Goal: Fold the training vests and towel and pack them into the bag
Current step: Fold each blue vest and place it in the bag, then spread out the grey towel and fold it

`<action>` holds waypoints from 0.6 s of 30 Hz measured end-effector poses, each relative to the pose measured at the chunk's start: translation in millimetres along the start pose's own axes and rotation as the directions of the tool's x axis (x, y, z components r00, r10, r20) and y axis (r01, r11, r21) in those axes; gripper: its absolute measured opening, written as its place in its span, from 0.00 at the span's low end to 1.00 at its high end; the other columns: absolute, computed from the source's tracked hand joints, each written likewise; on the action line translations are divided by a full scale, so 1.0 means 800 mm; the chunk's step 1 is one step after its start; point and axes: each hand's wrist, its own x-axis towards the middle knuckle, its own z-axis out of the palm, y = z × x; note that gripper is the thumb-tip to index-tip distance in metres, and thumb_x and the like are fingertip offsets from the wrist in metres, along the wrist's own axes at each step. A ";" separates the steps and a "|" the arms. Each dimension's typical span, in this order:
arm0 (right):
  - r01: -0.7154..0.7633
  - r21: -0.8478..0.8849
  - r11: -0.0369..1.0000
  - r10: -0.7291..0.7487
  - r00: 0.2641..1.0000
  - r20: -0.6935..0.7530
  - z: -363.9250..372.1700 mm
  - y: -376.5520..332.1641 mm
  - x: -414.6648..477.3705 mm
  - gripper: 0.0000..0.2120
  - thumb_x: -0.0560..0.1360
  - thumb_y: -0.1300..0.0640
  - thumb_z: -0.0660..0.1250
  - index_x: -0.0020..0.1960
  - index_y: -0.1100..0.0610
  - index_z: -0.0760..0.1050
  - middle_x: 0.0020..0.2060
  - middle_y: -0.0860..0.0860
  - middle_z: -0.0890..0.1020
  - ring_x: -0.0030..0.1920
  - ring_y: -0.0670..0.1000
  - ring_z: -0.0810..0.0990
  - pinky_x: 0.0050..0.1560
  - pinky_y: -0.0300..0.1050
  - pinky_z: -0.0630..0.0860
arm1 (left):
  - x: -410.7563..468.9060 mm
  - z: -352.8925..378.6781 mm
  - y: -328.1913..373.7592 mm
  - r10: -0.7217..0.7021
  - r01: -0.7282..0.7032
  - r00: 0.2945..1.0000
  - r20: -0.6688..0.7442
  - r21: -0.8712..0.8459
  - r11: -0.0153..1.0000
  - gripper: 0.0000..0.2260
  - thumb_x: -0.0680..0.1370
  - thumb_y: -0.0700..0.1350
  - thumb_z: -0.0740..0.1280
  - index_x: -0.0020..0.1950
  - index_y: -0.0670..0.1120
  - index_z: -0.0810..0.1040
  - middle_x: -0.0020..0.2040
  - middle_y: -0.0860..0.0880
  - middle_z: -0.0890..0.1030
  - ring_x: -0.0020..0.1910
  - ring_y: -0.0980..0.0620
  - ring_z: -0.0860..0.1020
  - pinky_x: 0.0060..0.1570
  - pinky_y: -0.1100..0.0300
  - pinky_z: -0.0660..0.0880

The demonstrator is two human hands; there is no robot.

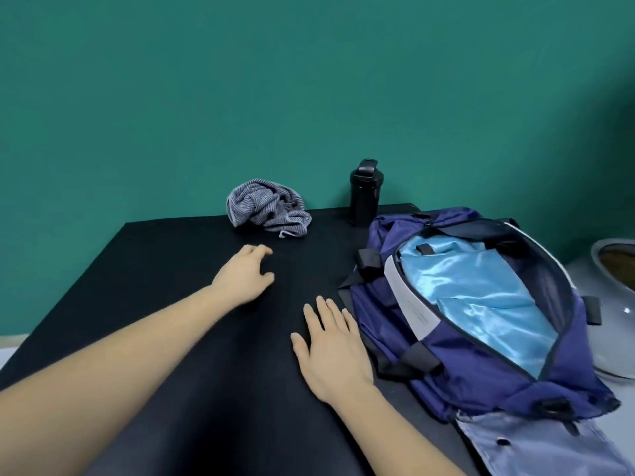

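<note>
A navy bag (pixel 388 314) lies unzipped at the right of the black table (pixel 154 269), with folded light-blue shiny fabric (pixel 481 293) inside it. A crumpled grey striped towel (pixel 266 207) sits at the table's far edge. My left hand (pixel 245 274) hovers over the middle of the table, a short way in front of the towel, fingers loosely curled and holding nothing. My right hand (pixel 331 352) rests flat on the table, fingers straight, just left of the bag.
A black bottle (pixel 365 192) stands upright at the far edge between the towel and the bag. A pale round vessel (pixel 615 304) sits off the table's right side. A teal wall rises behind the table.
</note>
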 end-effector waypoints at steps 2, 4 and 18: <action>-0.011 0.003 1.000 0.011 1.000 -0.029 0.001 -0.001 0.003 0.33 0.86 0.37 0.43 0.87 0.52 0.53 0.86 0.53 0.52 0.86 0.53 0.48 0.85 0.56 0.46 | 0.037 0.001 -0.006 0.032 -0.032 0.999 0.007 0.064 0.997 0.25 0.79 0.55 0.70 0.76 0.56 0.72 0.79 0.50 0.67 0.73 0.44 0.73 0.71 0.45 0.73; -0.010 0.018 1.000 0.010 0.999 -0.031 0.001 -0.002 0.003 0.34 0.85 0.37 0.42 0.87 0.52 0.54 0.86 0.53 0.52 0.86 0.52 0.48 0.85 0.56 0.46 | 0.072 0.003 -0.005 0.082 -0.083 0.996 0.017 0.136 0.987 0.25 0.80 0.57 0.69 0.77 0.58 0.73 0.83 0.49 0.62 0.78 0.43 0.67 0.74 0.43 0.70; 0.002 0.049 0.999 0.001 0.998 -0.062 0.005 -0.001 0.006 0.34 0.85 0.37 0.44 0.86 0.51 0.55 0.86 0.54 0.52 0.86 0.53 0.48 0.84 0.58 0.45 | 0.150 0.028 0.019 0.035 -0.061 0.994 0.102 0.261 0.963 0.26 0.87 0.60 0.54 0.84 0.52 0.65 0.85 0.52 0.61 0.83 0.46 0.59 0.77 0.40 0.62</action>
